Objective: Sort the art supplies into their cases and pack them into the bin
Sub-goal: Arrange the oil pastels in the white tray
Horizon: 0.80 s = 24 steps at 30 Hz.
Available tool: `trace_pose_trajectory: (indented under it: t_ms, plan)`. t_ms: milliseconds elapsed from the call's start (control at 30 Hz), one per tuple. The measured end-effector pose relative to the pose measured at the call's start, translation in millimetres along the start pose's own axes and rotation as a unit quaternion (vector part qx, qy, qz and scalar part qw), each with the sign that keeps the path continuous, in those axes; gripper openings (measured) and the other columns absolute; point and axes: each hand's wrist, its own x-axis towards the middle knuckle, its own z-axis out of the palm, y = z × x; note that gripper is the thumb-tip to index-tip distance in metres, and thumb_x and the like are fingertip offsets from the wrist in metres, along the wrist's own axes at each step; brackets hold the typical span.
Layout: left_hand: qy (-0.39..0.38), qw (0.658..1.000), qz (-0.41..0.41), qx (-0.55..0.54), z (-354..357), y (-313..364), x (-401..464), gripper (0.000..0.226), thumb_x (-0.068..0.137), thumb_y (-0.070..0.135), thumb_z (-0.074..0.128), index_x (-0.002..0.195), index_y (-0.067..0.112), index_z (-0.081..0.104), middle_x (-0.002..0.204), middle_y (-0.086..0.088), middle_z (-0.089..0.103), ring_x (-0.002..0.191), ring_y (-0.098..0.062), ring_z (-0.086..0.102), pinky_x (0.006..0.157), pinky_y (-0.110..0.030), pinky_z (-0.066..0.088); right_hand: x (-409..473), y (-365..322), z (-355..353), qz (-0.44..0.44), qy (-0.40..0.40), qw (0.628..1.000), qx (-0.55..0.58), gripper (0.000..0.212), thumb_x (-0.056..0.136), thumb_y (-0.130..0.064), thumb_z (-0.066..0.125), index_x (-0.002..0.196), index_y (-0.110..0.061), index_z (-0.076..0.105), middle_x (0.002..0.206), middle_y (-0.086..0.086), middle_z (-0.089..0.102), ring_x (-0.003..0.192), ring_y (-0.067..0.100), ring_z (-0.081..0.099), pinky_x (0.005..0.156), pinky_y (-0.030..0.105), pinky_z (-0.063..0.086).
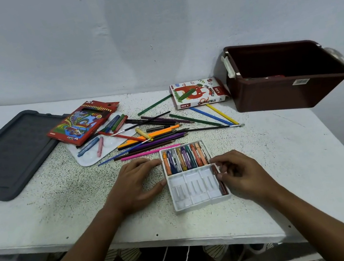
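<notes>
Your right hand point(238, 171) pinches a brown pastel point(219, 179) at the right edge of the white tray point(195, 194). Your left hand point(136, 181), fingers spread, braces the tray's left side. Tray sits near the worktop point(66, 210) front; bin point(286, 76) back right.

On the table point(65, 205), the left hand point(134, 181) steadies a white pastel tray point(195, 191) while the right hand point(238, 171) pinches a brown pastel point(219, 181) at its right edge. Far right stands a maroon bin point(273, 96).
</notes>
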Motion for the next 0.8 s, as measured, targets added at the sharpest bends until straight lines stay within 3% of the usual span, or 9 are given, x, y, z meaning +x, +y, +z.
trace_pose_trajectory:
  t_ms: [167, 333, 567, 800]
  plan:
    - [0.006, 1.0, 0.012, -0.007, -0.8, 1.7, 0.0, 0.053, 0.085, 0.064, 0.045, 0.129, 0.035, 0.05, 0.125, 0.01, 0.056, 0.118, -0.008, 0.045, 0.096, -0.03, 0.032, 1.0, 0.7, 0.8, 0.008, -0.006, 1.0, 0.02, 0.039, 0.072, -0.013, 0.069, 0.109, -0.025, 0.071, 0.095, 0.002, 0.059, 0.08, 0.014, 0.058, 0.07, 0.023, 0.047]
    - [0.01, 0.999, 0.046, 0.013, 1.6, -1.2, -0.4, 0.047, 0.087, 0.064, 0.044, 0.114, 0.029, 0.061, 0.131, 0.012, 0.057, 0.123, -0.01, 0.045, 0.097, -0.03, 0.031, 2.9, 1.5, 0.5, 0.026, -0.014, 0.999, 0.03, 0.049, 0.078, 0.004, 0.072, 0.112, -0.032, 0.067, 0.096, 0.002, 0.058, 0.076, 0.021, 0.055, 0.067, 0.022, 0.046]
    - [-0.018, 0.997, 0.049, 0.06, 2.2, -0.8, 0.0, 0.054, 0.091, 0.067, 0.034, 0.129, 0.034, 0.053, 0.137, 0.01, 0.051, 0.126, -0.013, 0.04, 0.099, -0.034, 0.031, 16.8, -2.6, 5.1, 0.026, 0.04, 0.996, -0.077, 0.027, 0.09, -0.022, 0.065, 0.114, -0.034, 0.063, 0.103, -0.016, 0.061, 0.087, -0.001, 0.058, 0.069, 0.01, 0.045]
    - [-0.037, 0.995, -0.002, 0.095, 9.6, 6.0, 7.8, 0.06, 0.094, 0.065, 0.011, 0.14, 0.04, 0.041, 0.134, 0.011, 0.045, 0.125, -0.011, 0.032, 0.099, -0.031, 0.023, 51.0, 2.1, 12.2, -0.002, 0.066, 0.978, -0.196, 0.026, 0.096, -0.024, 0.055, 0.121, -0.018, 0.061, 0.11, -0.006, 0.046, 0.102, 0.007, 0.049, 0.077, 0.022, 0.05]
